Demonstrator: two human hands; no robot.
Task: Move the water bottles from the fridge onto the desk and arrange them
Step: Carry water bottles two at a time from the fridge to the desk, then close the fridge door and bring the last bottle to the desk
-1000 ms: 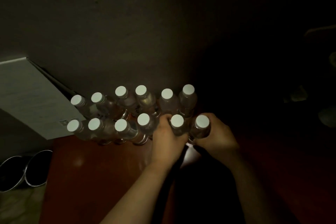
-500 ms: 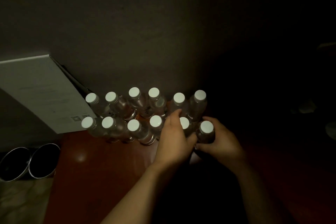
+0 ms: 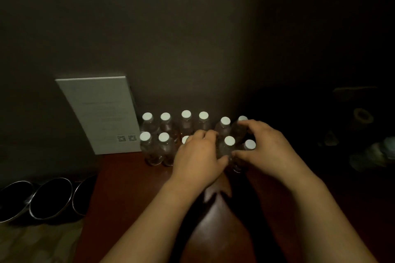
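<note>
Standing in two rows against the dim grey wall (image 3: 192, 38), the clear plastic water bottles with white caps (image 3: 165, 134) occupied the back of the reddish-brown wooden desk (image 3: 128, 188). The left hand (image 3: 197, 160) lay over the middle of the front row, its fingers curled around bottles there and hiding part of one cap. The right hand (image 3: 267, 145) arched over the right end of both rows, fingers spread across the bottle tops and thumb pressed to a front bottle; neither hand lifted anything. A white printed card (image 3: 102, 113) leaned on the wall just left of the bottles. Three dark metal-rimmed bowls (image 3: 49, 198) sat beyond the desk's left edge.
</note>
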